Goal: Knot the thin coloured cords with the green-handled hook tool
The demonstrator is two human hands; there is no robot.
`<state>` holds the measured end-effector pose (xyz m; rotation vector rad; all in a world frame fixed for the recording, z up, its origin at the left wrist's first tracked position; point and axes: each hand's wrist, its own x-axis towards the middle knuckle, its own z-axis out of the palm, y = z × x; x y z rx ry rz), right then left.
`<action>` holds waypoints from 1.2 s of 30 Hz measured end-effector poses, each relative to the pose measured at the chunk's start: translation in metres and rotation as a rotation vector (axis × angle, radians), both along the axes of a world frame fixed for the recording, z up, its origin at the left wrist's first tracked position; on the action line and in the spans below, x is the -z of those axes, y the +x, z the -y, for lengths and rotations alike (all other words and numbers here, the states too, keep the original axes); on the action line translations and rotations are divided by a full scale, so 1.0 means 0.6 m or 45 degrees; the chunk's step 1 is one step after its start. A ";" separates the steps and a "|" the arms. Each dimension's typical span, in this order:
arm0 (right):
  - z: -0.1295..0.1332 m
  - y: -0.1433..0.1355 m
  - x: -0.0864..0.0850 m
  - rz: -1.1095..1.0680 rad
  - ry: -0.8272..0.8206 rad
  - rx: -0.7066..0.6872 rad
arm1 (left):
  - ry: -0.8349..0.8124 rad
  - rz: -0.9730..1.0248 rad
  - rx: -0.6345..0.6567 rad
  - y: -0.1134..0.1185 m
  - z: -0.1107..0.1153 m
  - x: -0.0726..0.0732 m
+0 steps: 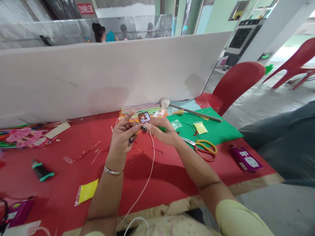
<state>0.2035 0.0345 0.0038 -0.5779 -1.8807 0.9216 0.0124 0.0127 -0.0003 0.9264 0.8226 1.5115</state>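
My left hand (121, 132) is closed, its thumb and fingertips pinching a small dark piece (143, 128) whose kind I cannot make out. A thin dark wire-like stick (132, 118) pokes up from the same fingers. Meeting it from the other side, my right hand (161, 131) pinches at that piece too. Something green (161, 129) with a thin dark end sticks out from the right hand. Just beyond the fingers is a phone (144, 117) with a picture on its screen. A pale pink cable (153, 157) runs from near the hands toward my body.
Scissors (205, 146) and a green sheet (221, 131) lie right of my hands. A white ball on a grey stick (194, 111) rests behind. Yellow packets (88, 190), a black-and-teal tool (41, 171) and a purple box (246, 159) are on the red table. A white partition (98, 75) stands behind.
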 end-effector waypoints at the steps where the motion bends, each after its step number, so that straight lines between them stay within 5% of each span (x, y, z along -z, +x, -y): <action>1: 0.002 -0.001 -0.002 0.000 -0.002 -0.010 | -0.005 0.003 -0.010 -0.001 0.000 0.000; 24: 0.005 -0.015 0.016 -0.094 -0.131 0.001 | 0.006 -0.072 -0.004 -0.003 0.006 -0.006; 36: -0.013 0.001 0.012 0.116 0.080 -0.088 | -0.070 0.024 -0.047 -0.023 0.001 -0.009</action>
